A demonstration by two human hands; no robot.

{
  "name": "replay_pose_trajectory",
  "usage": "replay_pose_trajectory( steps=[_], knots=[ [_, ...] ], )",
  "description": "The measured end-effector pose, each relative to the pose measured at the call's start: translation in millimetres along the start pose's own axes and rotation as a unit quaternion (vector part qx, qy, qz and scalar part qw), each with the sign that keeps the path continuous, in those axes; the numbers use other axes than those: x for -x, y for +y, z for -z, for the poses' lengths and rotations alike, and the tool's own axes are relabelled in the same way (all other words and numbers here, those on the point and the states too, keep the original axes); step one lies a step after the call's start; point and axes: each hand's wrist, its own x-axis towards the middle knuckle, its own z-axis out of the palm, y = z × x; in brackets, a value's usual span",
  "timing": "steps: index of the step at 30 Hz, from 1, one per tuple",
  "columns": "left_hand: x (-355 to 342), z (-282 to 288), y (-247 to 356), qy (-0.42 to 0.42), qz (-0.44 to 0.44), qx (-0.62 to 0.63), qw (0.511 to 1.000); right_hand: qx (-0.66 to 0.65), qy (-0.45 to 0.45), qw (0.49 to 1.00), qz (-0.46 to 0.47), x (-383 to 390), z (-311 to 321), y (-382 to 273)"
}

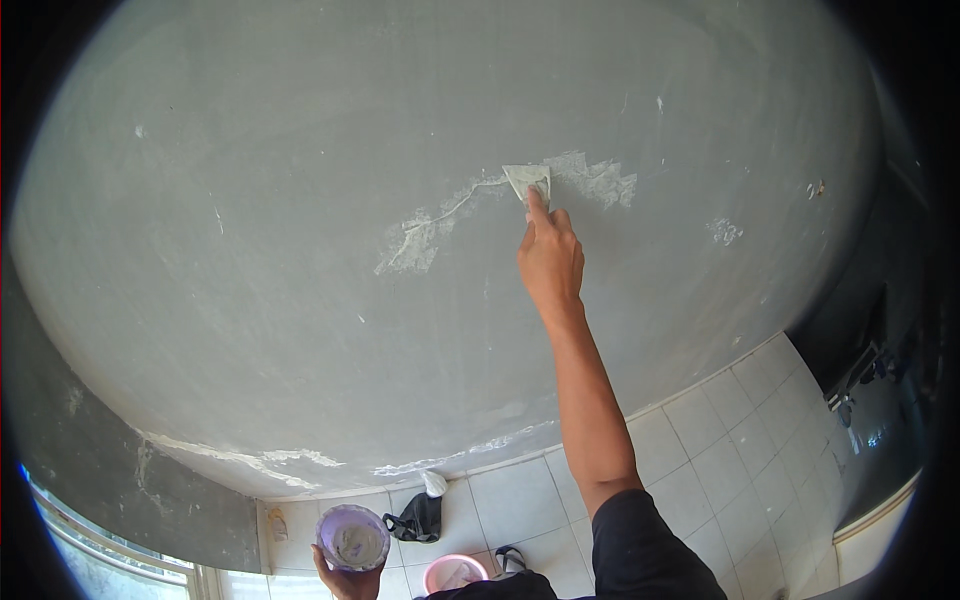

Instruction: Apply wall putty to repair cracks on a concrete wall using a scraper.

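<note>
My right hand [552,255] is stretched out to the grey wall [300,200], closed on a putty knife [528,180] with its index finger laid along the blade. The flat blade rests against the wall, between two pale patches of filler [600,180]. A thin crack-like line runs down from the blade to the left-hand patch [425,240]. Low at the left, my left hand [350,580] grips a purple bowl [352,536] by its underside and rim. Grey-white paste lies inside that bowl.
Pale floor tiles [515,495] meet the wall's foot, where white patches [290,460] show. A black bag [420,515] and a pink basin [455,573] stand on the floor near my sandalled foot [510,558]. A window [110,555] is at lower left; dark objects [865,375] stand at right.
</note>
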Motion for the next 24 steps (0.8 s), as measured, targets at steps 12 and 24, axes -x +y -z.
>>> replay_pose_trajectory(
  steps=[12, 24],
  knots=[
    [8.3, 18.9, -1.3, 0.034, 0.011, 0.007, 0.999, -0.033, -0.022, 0.999, -0.035, 31.1, -8.4, 3.1],
    [1.5, 18.2, -1.9, 0.024, 0.009, 0.008, 1.0, -0.009, -0.08, 0.995, -0.051, 33.7, -2.5, -12.6]
  ],
)
